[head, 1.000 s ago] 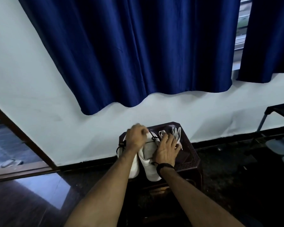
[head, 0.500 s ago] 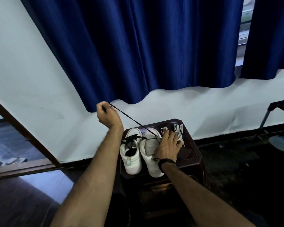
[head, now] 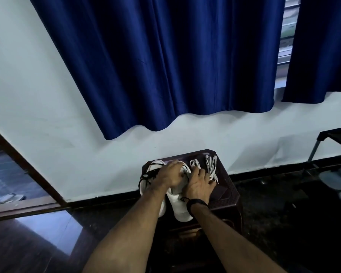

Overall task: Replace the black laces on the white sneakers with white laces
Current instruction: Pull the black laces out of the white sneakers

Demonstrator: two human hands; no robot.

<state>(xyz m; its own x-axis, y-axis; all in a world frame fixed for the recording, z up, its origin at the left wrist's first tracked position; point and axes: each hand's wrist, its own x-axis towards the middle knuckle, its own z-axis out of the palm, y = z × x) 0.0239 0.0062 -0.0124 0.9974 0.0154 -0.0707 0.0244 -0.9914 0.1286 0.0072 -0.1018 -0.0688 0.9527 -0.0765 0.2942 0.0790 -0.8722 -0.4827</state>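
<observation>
Two white sneakers stand side by side on a dark brown stool (head: pixel 227 192). Loose black lace (head: pixel 148 173) is piled on the left sneaker (head: pixel 144 189), which my left forearm partly hides. My left hand (head: pixel 170 174) lies over the lacing area of the right sneaker (head: pixel 180 210), fingers curled and pinching at the black lace there. My right hand (head: pixel 199 186) presses on the same sneaker's right side and holds it still. Two bundles of white laces (head: pixel 211 167) lie on the stool beyond my right hand.
A white wall with blue curtains (head: pixel 165 66) stands behind the stool. A brown door frame (head: pixel 26 170) is to the left, with sandals (head: pixel 7 198) beyond it. A black metal stand (head: pixel 335 138) and grey seats (head: pixel 335 180) are to the right. The floor is dark and glossy.
My left hand, which had pulled a black lace up and to the left, has come back down onto the right sneaker. My right hand has stayed on that sneaker.
</observation>
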